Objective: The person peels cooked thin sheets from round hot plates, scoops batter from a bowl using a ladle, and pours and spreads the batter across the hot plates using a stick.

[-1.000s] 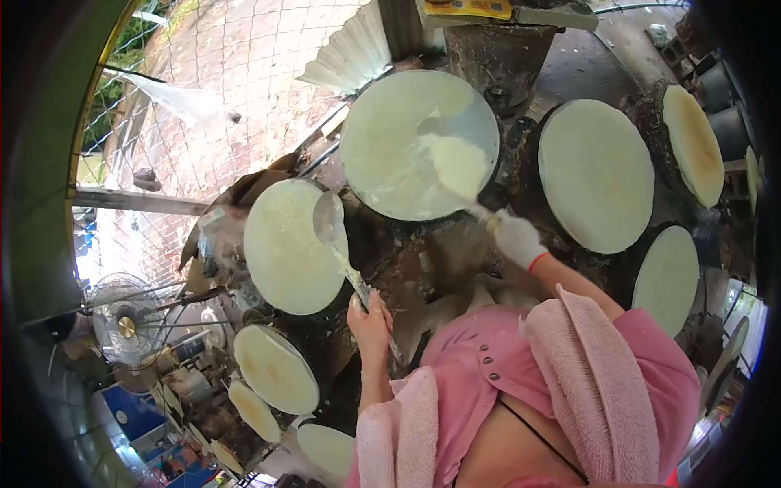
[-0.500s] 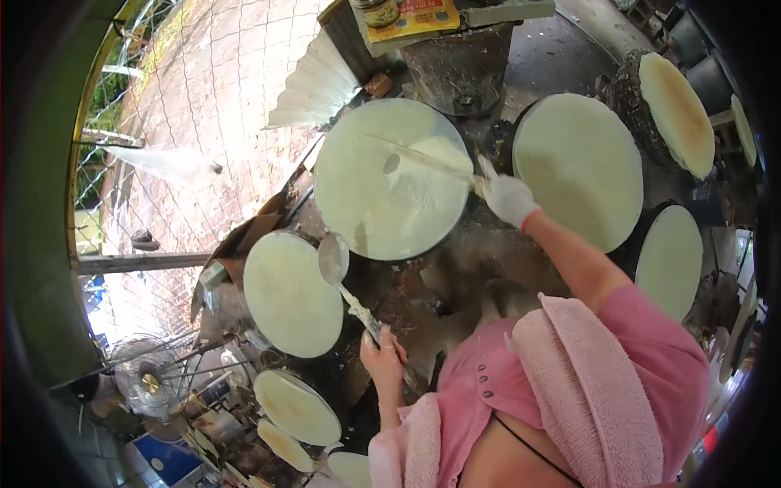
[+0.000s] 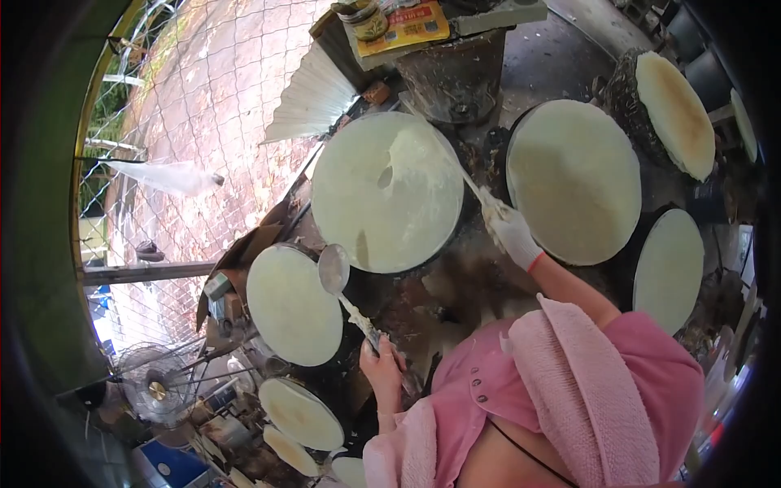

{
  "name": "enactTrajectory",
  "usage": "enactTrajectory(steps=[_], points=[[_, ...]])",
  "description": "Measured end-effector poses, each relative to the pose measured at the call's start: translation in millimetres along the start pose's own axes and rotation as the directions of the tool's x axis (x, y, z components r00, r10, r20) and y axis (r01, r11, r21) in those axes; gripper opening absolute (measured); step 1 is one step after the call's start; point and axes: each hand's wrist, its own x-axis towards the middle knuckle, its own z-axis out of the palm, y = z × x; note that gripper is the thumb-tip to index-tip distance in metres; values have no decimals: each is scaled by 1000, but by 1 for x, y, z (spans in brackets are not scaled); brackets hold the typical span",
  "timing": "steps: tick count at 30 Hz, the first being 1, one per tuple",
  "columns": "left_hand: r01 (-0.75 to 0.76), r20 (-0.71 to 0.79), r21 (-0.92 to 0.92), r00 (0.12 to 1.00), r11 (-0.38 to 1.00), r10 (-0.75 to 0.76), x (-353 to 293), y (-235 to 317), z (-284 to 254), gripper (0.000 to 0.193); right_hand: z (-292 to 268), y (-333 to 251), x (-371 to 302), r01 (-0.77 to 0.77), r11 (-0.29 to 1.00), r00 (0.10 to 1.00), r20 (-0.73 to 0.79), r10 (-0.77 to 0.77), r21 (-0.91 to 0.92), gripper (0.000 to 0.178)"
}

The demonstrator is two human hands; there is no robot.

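My bare left hand (image 3: 382, 368) is closed round the handle of a metal ladle (image 3: 333, 269), whose bowl hangs between two griddles. Pale batter clings to the ladle's handle. In a white glove, my right hand (image 3: 512, 233) grips a long thin batter spreader (image 3: 447, 150) reaching over the far right rim of the large round griddle. On that griddle lies a sheet of pale batter (image 3: 350, 175), with a small bare hole near its middle and a wetter patch beside it.
More round griddles carry pale sheets: one at right (image 3: 574, 183), one farther right (image 3: 669, 272), one at left (image 3: 294, 305). A browned pancake (image 3: 674, 115) leans at far right. A jar (image 3: 363, 22) stands on a ledge. At left are wire fencing and a fan (image 3: 156, 389).
The spreader has swung from across the batter's middle toward its far right edge. My right hand has come slightly nearer to me. The ladle stays almost in place.
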Motion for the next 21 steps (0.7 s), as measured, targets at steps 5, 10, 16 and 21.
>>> enactTrajectory(steps=[5,10,16,21], points=[[-8,41,-29,999,1000,10,10,13,15,12,-31,-47,7,-952,264,307,495,813,158,13],[-95,86,12,992,995,94,34,21,15,13,-42,-36,39,-949,311,303,432,849,55,25],[-245,229,148,951,958,208,134,60,44,17,-43,-36,38,-914,407,349,490,799,-13,27],[-564,505,166,753,809,421,276,40,73,17,-26,18,-19,-770,517,638,446,627,374,27]])
